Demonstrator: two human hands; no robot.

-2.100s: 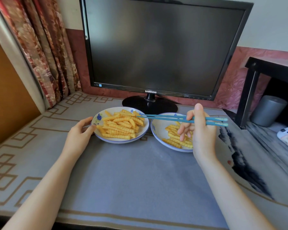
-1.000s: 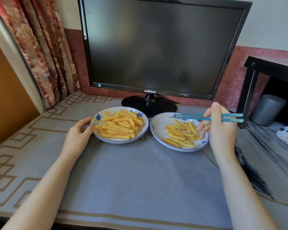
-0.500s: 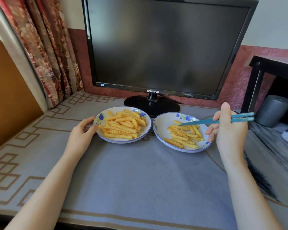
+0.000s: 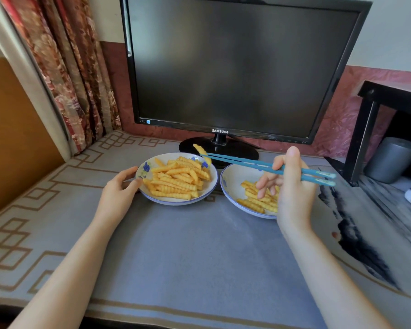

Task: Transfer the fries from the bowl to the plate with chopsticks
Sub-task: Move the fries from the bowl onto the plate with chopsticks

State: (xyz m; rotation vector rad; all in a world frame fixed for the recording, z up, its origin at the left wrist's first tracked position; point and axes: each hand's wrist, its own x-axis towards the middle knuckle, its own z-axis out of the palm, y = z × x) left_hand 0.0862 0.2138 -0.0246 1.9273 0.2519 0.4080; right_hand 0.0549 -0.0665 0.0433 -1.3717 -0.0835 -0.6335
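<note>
Left hand [image 4: 119,193]: set at the left edge of a shallow white ceramic bowl with blue flowers on its rim [image 4: 150,197]. Thumb above and forefinger below hold the rim lightly and steady it.

Right hand [image 4: 294,186]: over the plate. Thumb and first fingers pinch a pair of slim blue plastic chopsticks [image 4: 242,162] towards their right ends, and the remaining fingers hang loosely spread.

Grey fabric table mat with a brown fret border [image 4: 188,245]: nearest item. Flat and matt, it lies under both dishes.

Bowl: left of centre, heaped with yellow crinkle-cut fries [image 4: 176,179].

Shallow white plate with a blue rim [image 4: 233,179]: just right of the bowl and not touching it. It holds a smaller heap of the same fries [image 4: 254,200] on its near right side, partly hidden by the right hand.

Single crinkle-cut fry [image 4: 199,149]: pinched crosswise between the chopstick tips, above the far rim of the bowl and clear of the heap.

Handling, as judged: light, short and stiff enough to keep its shape. The ridged sides give the tips purchase. The surface is probably greasy, and the fry is liable to snap under a hard squeeze. It is best taken about mid-length so that it does not pivot.

Black glossy monitor on a round stand [image 4: 242,67]: behind the dishes, screen dark.

Red-and-beige floral curtain [image 4: 64,67]: far left, hanging in folds.

Black shelf frame [image 4: 365,129]: far right, with a grey cylindrical container [image 4: 389,160] beneath it.
</note>
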